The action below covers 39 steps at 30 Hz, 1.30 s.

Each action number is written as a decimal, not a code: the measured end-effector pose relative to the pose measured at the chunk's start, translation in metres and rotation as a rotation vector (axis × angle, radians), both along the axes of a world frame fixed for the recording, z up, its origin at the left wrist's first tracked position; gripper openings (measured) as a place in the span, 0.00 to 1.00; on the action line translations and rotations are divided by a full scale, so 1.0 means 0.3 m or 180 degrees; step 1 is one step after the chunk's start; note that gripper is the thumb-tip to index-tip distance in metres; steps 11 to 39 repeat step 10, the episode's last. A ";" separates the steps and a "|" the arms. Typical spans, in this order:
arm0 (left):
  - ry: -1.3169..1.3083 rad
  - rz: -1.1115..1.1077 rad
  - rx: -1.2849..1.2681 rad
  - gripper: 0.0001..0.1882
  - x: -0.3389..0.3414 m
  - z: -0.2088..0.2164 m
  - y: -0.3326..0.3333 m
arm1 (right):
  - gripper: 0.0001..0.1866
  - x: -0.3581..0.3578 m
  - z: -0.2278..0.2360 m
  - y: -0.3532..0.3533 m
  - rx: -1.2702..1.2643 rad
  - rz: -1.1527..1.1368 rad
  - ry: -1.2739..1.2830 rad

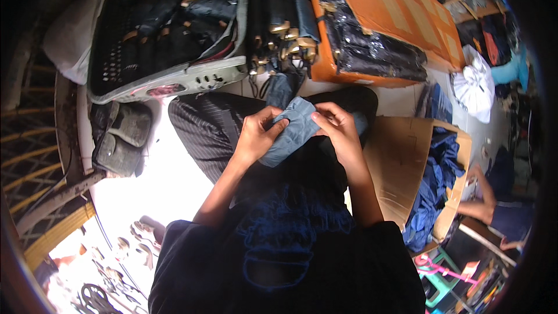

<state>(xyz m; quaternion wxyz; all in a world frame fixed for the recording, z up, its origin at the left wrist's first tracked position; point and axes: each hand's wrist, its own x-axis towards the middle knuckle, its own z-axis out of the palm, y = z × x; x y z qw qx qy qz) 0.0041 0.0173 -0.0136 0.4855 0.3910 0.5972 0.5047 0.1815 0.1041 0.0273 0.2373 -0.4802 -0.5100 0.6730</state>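
A crumpled grey-blue cloth piece [295, 129], perhaps a fabric sleeve, is held between my two hands above my lap. My left hand [257, 135] pinches its left edge, thumb on top. On the other side my right hand [339, 129] grips the upper right edge with thumb and fingers. Just beyond the cloth lies a darker blue-grey fabric bundle [281, 89] with a thin loop. Farther off, several dark folded bundles with tan ends [279, 20], looking like compact umbrellas, lie in a row on the floor.
At the far left a grey plastic crate [224, 72] holds more such bundles. An orange box [401, 9] with black plastic-wrapped packs stands far right. Beside my right arm is a cardboard box [401, 157] of navy fabric [436, 180]. Dark pouches [125, 139] lie left. Another person's arm [479, 197] shows right.
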 end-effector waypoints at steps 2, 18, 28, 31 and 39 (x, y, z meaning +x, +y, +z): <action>0.0114 0.0144 -0.0087 0.06 -0.032 0.011 -0.031 | 0.08 -0.030 -0.014 0.011 0.0356 0.0229 -0.0099; 0.1997 0.1755 0.0800 0.26 -0.121 0.150 -0.184 | 0.08 -0.233 0.149 0.014 0.2693 0.0850 0.0903; 0.1997 0.1755 0.0800 0.26 -0.121 0.150 -0.184 | 0.08 -0.233 0.149 0.014 0.2693 0.0850 0.0903; 0.1997 0.1755 0.0800 0.26 -0.121 0.150 -0.184 | 0.08 -0.233 0.149 0.014 0.2693 0.0850 0.0903; 0.1997 0.1755 0.0800 0.26 -0.121 0.150 -0.184 | 0.08 -0.233 0.149 0.014 0.2693 0.0850 0.0903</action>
